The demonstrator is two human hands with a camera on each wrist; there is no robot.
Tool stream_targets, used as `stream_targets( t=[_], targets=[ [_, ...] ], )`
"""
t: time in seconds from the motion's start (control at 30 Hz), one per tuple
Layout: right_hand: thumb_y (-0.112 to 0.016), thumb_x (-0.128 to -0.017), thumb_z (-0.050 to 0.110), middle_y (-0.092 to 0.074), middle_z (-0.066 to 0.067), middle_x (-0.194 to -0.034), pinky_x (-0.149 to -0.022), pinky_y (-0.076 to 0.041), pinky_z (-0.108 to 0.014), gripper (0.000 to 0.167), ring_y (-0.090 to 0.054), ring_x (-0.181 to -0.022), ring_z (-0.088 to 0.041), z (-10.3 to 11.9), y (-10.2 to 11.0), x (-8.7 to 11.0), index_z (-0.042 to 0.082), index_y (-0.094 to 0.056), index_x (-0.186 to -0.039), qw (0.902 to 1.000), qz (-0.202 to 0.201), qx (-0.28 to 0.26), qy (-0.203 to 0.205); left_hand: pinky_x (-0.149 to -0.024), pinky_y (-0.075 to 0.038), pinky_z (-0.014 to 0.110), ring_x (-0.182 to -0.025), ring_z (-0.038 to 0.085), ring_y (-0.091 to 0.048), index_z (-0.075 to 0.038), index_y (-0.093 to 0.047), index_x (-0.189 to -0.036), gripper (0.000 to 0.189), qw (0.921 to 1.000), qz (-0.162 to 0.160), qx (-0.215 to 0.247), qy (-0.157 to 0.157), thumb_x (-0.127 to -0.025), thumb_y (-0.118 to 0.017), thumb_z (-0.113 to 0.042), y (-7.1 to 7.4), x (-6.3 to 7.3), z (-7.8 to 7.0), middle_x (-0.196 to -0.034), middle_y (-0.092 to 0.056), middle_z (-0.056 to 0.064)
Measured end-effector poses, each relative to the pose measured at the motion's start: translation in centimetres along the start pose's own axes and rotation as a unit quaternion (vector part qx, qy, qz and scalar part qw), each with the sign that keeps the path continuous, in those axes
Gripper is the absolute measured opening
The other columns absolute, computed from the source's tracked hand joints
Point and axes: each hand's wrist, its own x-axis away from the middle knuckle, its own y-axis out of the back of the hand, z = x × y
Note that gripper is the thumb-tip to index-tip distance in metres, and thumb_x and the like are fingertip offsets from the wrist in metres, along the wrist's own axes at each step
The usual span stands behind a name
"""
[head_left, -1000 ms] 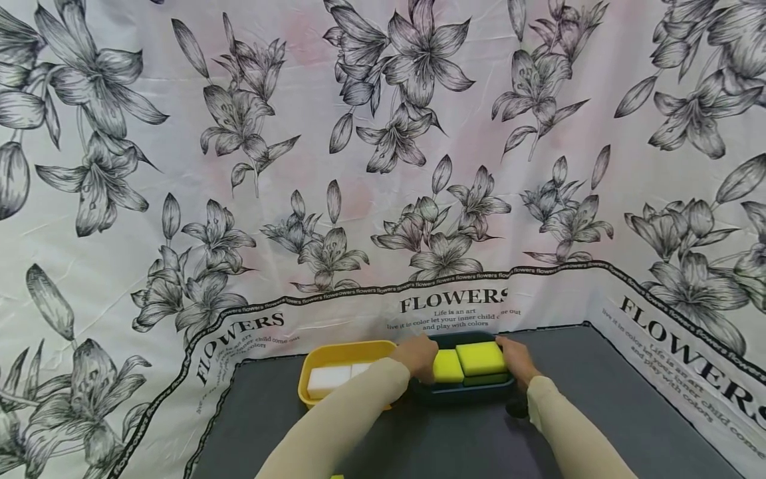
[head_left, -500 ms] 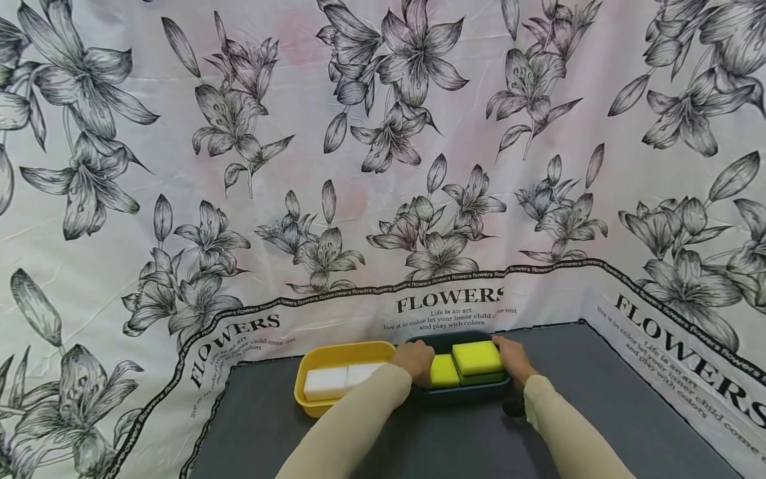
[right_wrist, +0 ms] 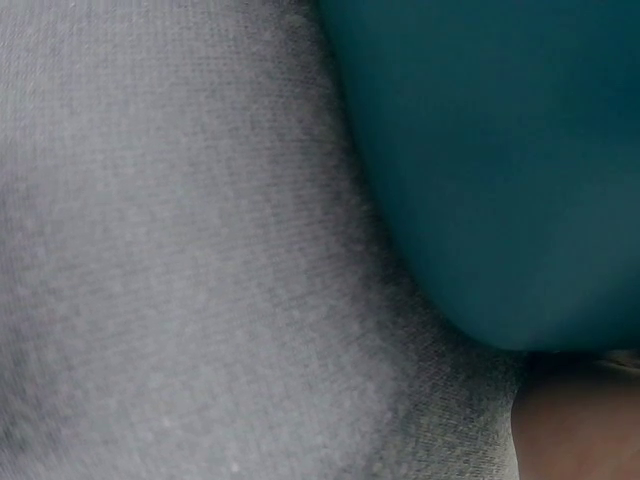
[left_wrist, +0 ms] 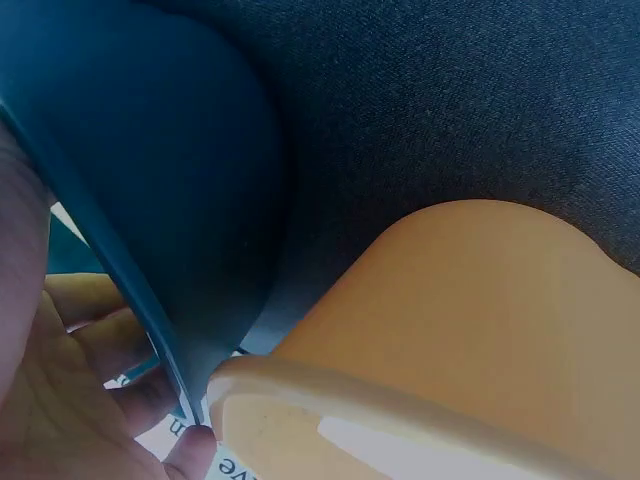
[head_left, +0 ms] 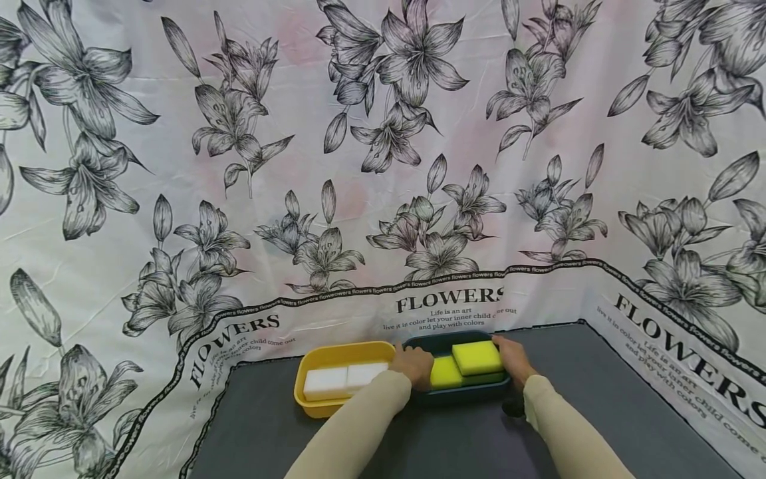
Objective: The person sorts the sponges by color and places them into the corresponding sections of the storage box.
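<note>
The dark blue tray [head_left: 437, 397] holds yellow sponges with dark green undersides. My left hand [head_left: 413, 367] reaches over its left end and grips the left sponge [head_left: 445, 372] at its side. In the left wrist view, fingers [left_wrist: 120, 345] lie inside the tray rim, and the outermost one sticks out at the corner between the trays; the thumb is hidden. My right hand [head_left: 513, 359] holds the tray's right end, right beside the higher right sponge [head_left: 477, 358]. The right wrist view shows the tray's wall [right_wrist: 490, 170] and a small part of that hand [right_wrist: 580, 425].
A yellow tray [head_left: 323, 408] with white sponge blocks [head_left: 326, 382] stands close on the left, its rim almost meeting the blue tray. A flower-printed cloth [head_left: 353, 133] hangs behind the dark grey table [head_left: 455, 439].
The left sponge has sunk lower into the blue tray, and the outer finger of my left hand has spread toward the yellow tray. My right hand stays at the tray's right end.
</note>
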Motion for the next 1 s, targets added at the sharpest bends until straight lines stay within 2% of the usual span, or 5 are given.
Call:
stream_targets(
  t=[0.17, 0.3, 0.53, 0.77, 1.0],
  targets=[
    [-0.03, -0.117, 0.046, -0.027, -0.033, -0.173, -0.125, -0.034, -0.064, 0.074, -0.042, -0.145, -0.045, 0.0, -0.1, 0.0, -0.006, -0.028, -0.169, 1.0, 0.004, 0.002, 0.001, -0.114, -0.044, 0.053, -0.098, 0.021, -0.066, -0.019, -0.075, -0.104, 0.026, 0.9998, 0.009, 0.019, -0.008, -0.091, -0.086, -0.039, 1.9, 1.8, 0.2, -0.098, -0.072, -0.001],
    [-0.031, -0.116, 0.046, -0.029, -0.033, -0.171, -0.124, -0.035, -0.064, 0.075, -0.043, -0.142, -0.044, 0.1, -0.1, 0.1, -0.008, -0.028, -0.169, 1.0, 0.001, 0.002, -0.001, -0.105, -0.049, 0.053, -0.094, 0.019, -0.063, -0.019, -0.074, -0.108, 0.03, 0.9989, 0.014, 0.043, -0.016, -0.089, -0.086, -0.04, 1.5, 1.2, 0.9, -0.096, -0.07, -0.002],
    [-0.032, -0.116, 0.046, -0.032, -0.032, -0.168, -0.122, -0.036, -0.063, 0.076, -0.044, -0.137, -0.042, 0.1, 0.1, 0.2, -0.009, -0.029, -0.167, 1.0, 0.005, 0.0, -0.003, -0.087, -0.055, 0.037, -0.086, 0.014, -0.061, -0.015, -0.074, -0.112, 0.035, 0.9959, 0.01, 0.086, -0.027, -0.092, -0.087, -0.04, 1.8, 0.9, 2.4, -0.095, -0.07, -0.003],
    [-0.032, -0.115, 0.047, -0.033, -0.033, -0.167, -0.118, -0.038, -0.062, 0.078, -0.045, -0.135, -0.042, 0.2, 0.3, 0.4, -0.01, -0.028, -0.167, 1.0, 0.006, -0.002, -0.001, -0.107, -0.058, 0.034, -0.125, 0.019, -0.069, -0.008, -0.07, -0.144, 0.055, 0.9898, -0.017, 0.132, -0.05, -0.096, -0.084, -0.032, 2.9, 2.1, 3.4, -0.139, -0.074, 0.005],
    [-0.033, -0.116, 0.049, -0.037, -0.032, -0.16, -0.107, -0.044, -0.057, 0.078, -0.048, -0.125, -0.04, 0.1, 0.2, 0.1, -0.01, -0.029, -0.166, 1.0, 0.008, 0.001, 0.003, -0.108, -0.058, 0.035, -0.129, 0.02, -0.069, -0.007, -0.068, -0.147, 0.056, 0.988, -0.021, 0.138, -0.066, -0.097, -0.083, -0.027, 3.8, 3.2, 4.2, -0.145, -0.072, 0.007]
  ],
)
